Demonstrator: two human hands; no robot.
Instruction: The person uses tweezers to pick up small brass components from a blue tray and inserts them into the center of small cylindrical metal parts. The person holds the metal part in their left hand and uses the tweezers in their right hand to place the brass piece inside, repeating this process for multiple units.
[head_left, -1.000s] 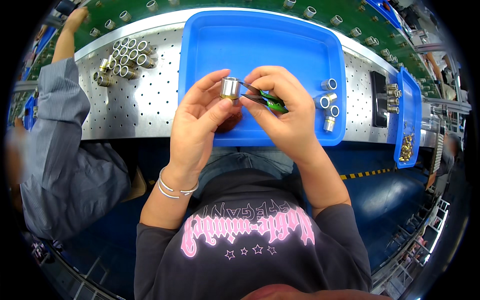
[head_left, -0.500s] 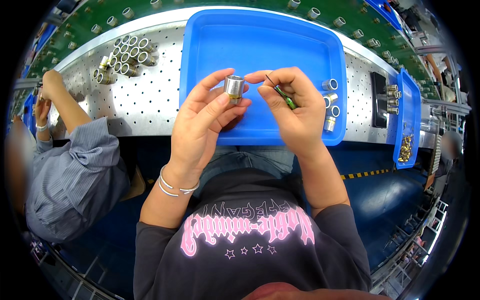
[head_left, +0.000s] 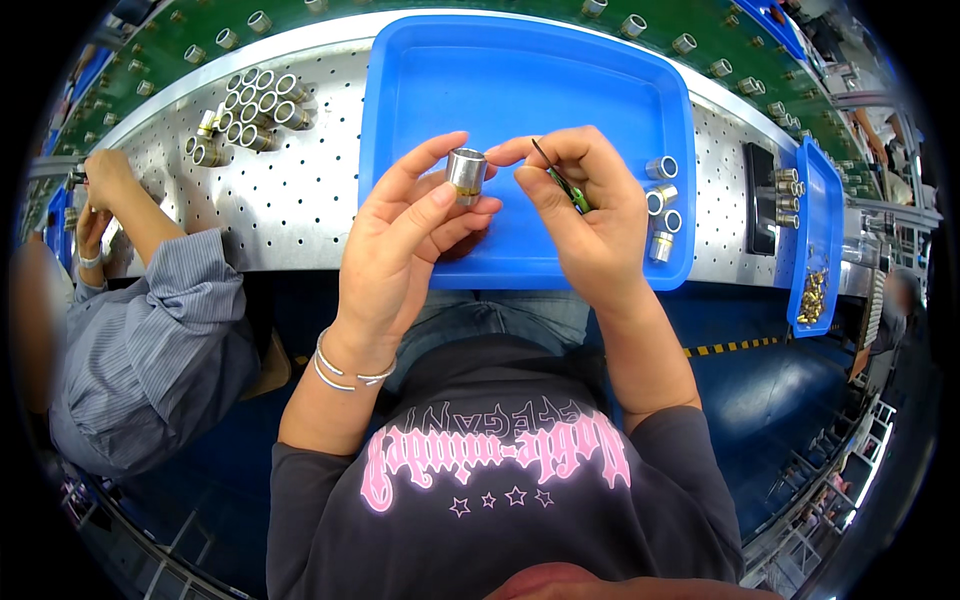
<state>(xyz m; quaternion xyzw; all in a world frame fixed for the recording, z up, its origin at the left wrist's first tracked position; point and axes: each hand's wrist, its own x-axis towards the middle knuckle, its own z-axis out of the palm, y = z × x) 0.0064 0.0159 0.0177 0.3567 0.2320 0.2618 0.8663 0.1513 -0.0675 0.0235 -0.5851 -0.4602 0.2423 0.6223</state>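
Between the thumb and fingers of my left hand (head_left: 405,215) is a silver metal sleeve (head_left: 466,172) with a brass-coloured lower end, its round opening tipped upward. My right hand (head_left: 590,205) pinches a thin pointed hand tool (head_left: 566,183) with a green and black handle and a dark slender tip. The tip points up and to the left, apart from the sleeve. My right index finger reaches to the sleeve's upper right rim. Both hands are above a large blue tray (head_left: 530,268), where several similar sleeves (head_left: 661,195) lie along the right side.
On the perforated metal table, a cluster of metal sleeves (head_left: 262,105) stands at left. A co-worker's arm (head_left: 135,205) works beyond it. At right are a dark flat device (head_left: 760,200) and a smaller blue tray (head_left: 822,235) with brass parts. A green conveyor (head_left: 440,8) with sleeves runs behind.
The sleeve has shifted slightly left and up with my left hand. The tool has turned a little in my right fingers. Sleeves on the conveyor have moved slightly right.
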